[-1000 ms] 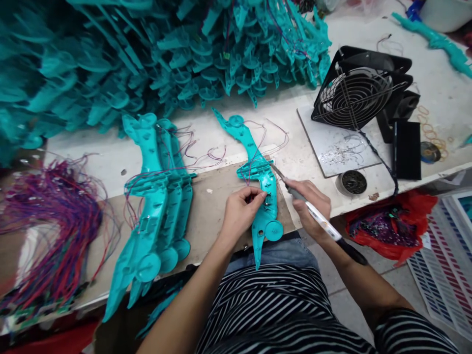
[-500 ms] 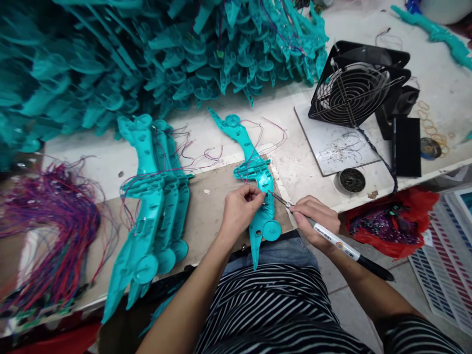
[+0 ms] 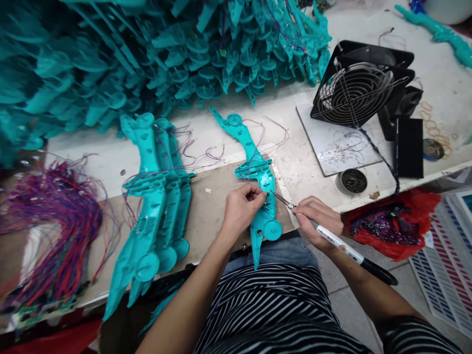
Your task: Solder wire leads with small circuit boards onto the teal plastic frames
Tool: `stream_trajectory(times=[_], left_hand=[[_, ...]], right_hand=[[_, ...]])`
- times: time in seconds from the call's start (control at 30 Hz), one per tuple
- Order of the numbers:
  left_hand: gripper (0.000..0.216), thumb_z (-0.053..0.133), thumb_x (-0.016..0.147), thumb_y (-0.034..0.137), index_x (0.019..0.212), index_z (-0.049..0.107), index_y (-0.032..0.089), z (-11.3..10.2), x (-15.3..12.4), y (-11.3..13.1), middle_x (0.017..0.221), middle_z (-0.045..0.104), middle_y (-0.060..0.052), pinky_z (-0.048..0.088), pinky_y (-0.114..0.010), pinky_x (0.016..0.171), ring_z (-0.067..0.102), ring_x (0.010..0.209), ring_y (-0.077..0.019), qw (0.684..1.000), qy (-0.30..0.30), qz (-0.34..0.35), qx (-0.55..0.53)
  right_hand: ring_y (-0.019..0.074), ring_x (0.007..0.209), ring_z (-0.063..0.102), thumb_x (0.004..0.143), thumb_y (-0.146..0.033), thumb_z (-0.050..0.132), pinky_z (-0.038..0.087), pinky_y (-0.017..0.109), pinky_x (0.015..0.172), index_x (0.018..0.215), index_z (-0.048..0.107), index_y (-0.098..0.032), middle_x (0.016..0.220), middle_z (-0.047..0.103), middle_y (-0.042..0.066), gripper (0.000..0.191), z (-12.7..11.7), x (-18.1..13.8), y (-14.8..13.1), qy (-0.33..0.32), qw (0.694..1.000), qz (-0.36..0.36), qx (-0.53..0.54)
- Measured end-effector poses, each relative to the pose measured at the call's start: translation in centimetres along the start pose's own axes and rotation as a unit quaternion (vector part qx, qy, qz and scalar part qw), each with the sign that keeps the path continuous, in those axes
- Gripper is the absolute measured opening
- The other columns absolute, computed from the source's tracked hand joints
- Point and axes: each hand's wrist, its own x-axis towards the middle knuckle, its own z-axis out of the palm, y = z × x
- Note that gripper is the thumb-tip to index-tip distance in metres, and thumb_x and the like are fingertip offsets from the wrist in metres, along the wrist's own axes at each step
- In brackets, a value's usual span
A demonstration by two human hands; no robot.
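A turquoise plastic shell [image 3: 254,142], curved with a round disc near each end, lies in front of me on a brown board. My left hand [image 3: 243,206] is pinched over its middle, on thin red and purple wires that show between the fingers. In my right hand [image 3: 319,219] is a soldering iron [image 3: 335,241] with a white and black handle. Its metal tip points left into the shell, close to my left fingertips. Whether the tip touches a wire or a contact is too small to tell. Loose wires [image 3: 275,132] trail from the shell's upper part.
Several similar shells [image 3: 147,211] stand stacked at left, beside a bundle of wires [image 3: 70,221]. A large turquoise heap [image 3: 147,59] fills the back. At right are a black fan [image 3: 350,88], a small round tin [image 3: 353,181], a black box [image 3: 408,147] and a red bag [image 3: 424,211].
The whole view has shifted slightly. Both hands keep almost the same pose, with the iron's tip still at the shell's middle.
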Motion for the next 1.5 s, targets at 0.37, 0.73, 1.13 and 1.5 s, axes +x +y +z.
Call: stream_trajectory(times=[0.37, 0.73, 1.13, 1.5], left_hand=[[0.015, 0.067, 0.066, 0.030, 0.062, 0.064, 0.016, 0.0, 0.1, -0.1, 0.057, 0.055, 0.003, 0.036, -0.024, 0.054, 0.044, 0.054, -0.0106, 1.000, -0.001, -0.012, -0.010], [0.013, 0.063, 0.072, 0.027, 0.070, 0.063, 0.015, -0.1, 0.1, -0.6, 0.060, 0.055, 0.003, 0.038, -0.023, 0.056, 0.048, 0.056, -0.0112, 0.999, 0.004, 0.013, 0.046], [0.078, 0.061, 0.083, 0.025, 0.151, 0.025, 0.011, 2.2, -3.1, 1.1, 0.122, 0.058, -0.020, 0.051, -0.046, 0.093, 0.059, 0.115, -0.0339, 0.931, 0.020, 0.092, 0.351], [0.075, 0.061, 0.080, 0.039, 0.146, 0.036, 0.014, -14.4, -9.8, 0.5, 0.139, 0.055, -0.017, 0.047, -0.045, 0.104, 0.056, 0.125, -0.0325, 0.922, 0.119, 0.098, 0.356]], right_hand=[[0.0163, 0.071, 0.062, 0.084, -0.004, 0.057, 0.051, 0.031, 0.062, 0.099, 0.070, -0.018, 0.074, 0.066, 0.004, 0.024, 0.0, -0.3, 0.6, 0.040, 0.999, 0.025, 0.006], [0.0158, 0.072, 0.064, 0.087, -0.010, 0.058, 0.053, 0.031, 0.062, 0.099, 0.071, -0.019, 0.077, 0.069, 0.005, 0.020, -0.3, -0.2, 0.5, 0.073, 0.997, 0.038, -0.006], [0.0160, 0.073, 0.068, 0.091, -0.018, 0.057, 0.054, 0.031, 0.065, 0.103, 0.072, -0.020, 0.083, 0.072, 0.004, 0.019, -1.1, -0.4, 0.9, 0.127, 0.990, 0.045, -0.030], [0.0163, 0.065, 0.066, 0.094, -0.035, 0.056, 0.053, 0.031, 0.058, 0.104, 0.072, -0.019, 0.073, 0.068, 0.003, 0.024, 0.9, -0.2, -0.3, 0.117, 0.991, 0.022, 0.060]])
